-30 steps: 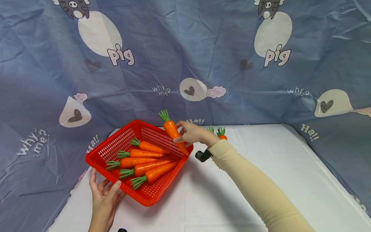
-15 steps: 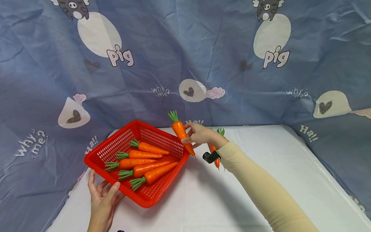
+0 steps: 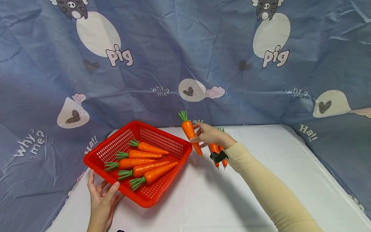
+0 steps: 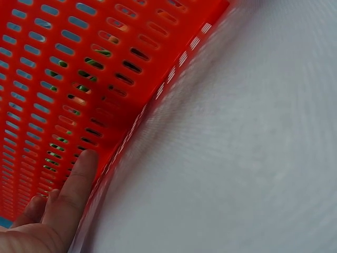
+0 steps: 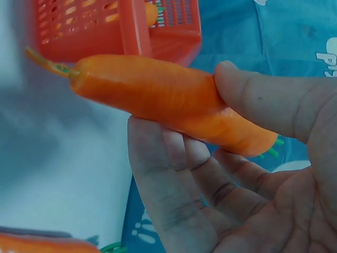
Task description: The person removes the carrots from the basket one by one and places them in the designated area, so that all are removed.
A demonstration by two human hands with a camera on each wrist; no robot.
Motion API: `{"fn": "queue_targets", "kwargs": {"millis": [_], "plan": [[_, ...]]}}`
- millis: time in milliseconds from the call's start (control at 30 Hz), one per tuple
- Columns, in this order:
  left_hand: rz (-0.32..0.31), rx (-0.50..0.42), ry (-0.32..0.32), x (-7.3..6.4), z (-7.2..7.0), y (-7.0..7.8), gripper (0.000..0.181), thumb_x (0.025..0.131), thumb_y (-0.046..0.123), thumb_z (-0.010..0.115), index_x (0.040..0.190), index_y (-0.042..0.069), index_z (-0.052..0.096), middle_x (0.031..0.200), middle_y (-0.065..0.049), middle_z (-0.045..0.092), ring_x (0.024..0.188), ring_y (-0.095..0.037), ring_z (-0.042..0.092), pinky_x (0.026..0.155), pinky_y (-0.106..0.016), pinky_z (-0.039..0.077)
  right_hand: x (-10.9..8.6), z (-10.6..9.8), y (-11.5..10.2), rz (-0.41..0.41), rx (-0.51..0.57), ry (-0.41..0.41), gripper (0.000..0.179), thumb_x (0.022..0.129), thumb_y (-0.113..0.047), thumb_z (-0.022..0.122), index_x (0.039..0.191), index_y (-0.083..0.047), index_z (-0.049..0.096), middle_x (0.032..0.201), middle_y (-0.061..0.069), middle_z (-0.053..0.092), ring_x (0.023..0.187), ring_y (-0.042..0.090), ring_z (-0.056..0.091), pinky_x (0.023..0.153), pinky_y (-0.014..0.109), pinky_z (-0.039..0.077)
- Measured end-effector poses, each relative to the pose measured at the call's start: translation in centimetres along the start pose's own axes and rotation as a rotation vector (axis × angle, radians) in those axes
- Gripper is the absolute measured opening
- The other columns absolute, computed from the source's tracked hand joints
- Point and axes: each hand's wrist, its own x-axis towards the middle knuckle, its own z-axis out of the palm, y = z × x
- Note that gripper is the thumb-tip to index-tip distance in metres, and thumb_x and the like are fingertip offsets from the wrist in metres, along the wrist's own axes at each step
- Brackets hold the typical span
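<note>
While the right hand [image 3: 207, 133] pinches the held carrot [image 3: 188, 130] between thumb and fingers, that carrot slants above the tabletop [image 3: 290, 167] near the far edge, just right of the red basket [image 3: 157, 137]. Its green top points up and left, its thin tip down and right. The left hand [image 3: 101, 199] touches the basket's side near the left edge; I can't tell if its grip is tight. White tabletop spreads out to the right and near edges.
</note>
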Motion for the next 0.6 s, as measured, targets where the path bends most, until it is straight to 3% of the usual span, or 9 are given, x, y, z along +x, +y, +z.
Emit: {"fn": "queue_targets", "kwargs": {"millis": [233,433,600], "plan": [[0.007,-0.026,-0.002,0.0,0.1,0.0,0.102,0.105,0.008,0.066,0.163,0.061,0.001,0.142,0.002,0.039,0.123,-0.008,0.058,0.077,-0.028,0.067,-0.4,-0.8,1.0,0.005,-0.036,0.033,0.062,0.100,-0.017,0.076,0.151,-0.003,0.043,0.116,0.018,0.059,0.096,0.026,0.070,0.088,0.043,0.067],[0.010,-0.027,-0.008,-0.1,0.2,0.0,0.101,0.106,0.009,0.066,0.163,0.062,0.001,0.142,0.003,0.039,0.124,-0.010,0.056,0.077,-0.029,0.067,-0.8,-1.6,2.1,0.003,-0.011,0.045,0.062,0.101,-0.014,0.075,0.151,0.000,0.041,0.112,0.016,0.057,0.088,0.025,0.068,0.090,0.046,0.067],[0.002,-0.029,-0.010,0.0,0.0,0.0,0.101,0.106,0.009,0.066,0.163,0.062,0.000,0.141,0.004,0.038,0.124,-0.008,0.056,0.077,-0.029,0.067,-1.3,-2.4,3.0,0.009,-0.008,0.056,0.064,0.101,-0.015,0.074,0.152,0.002,0.039,0.116,0.018,0.055,0.094,0.027,0.069,0.092,0.045,0.066]]}}
